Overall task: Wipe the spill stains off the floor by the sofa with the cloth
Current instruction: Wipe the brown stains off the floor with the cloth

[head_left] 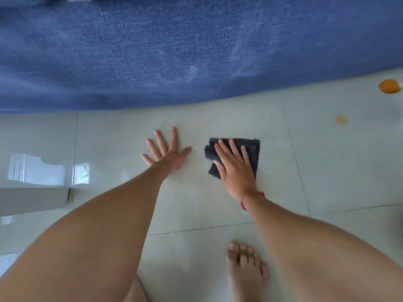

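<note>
1. The dark folded cloth is being pressed flat onto the pale floor tiles by the right hand, fingers extended.
2. The left hand is being braced beside it, fingers splayed.
3. A yellowish ring stain is being left uncovered, near the blue sofa.

An orange object lies at the far right edge, while a bare foot rests below, and a red wrist string shows.
</note>
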